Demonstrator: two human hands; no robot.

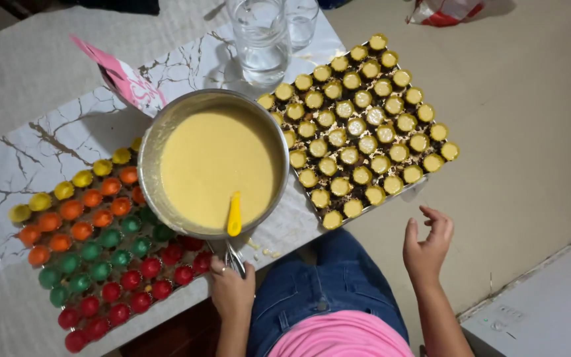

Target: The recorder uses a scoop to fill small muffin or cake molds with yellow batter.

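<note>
A steel pot (148, 152) full of pale yellow batter (209, 165) stands on a marble-patterned table (28, 158). A yellow spoon handle (234, 214) sticks out of the batter near the pot's front rim. My left hand (231, 289) grips the pot's wire handle at the table's front edge. My right hand (427, 248) hovers off the table, fingers spread, holding nothing, just below a tray (419, 187) of batter-filled dark cups (358, 125).
Several empty coloured cups (100, 251), yellow, orange, green and red, lie left of the pot. A glass jug (261, 39) of water stands behind it with a pink packet (123, 76) to its left. A white appliance (543, 307) sits low right.
</note>
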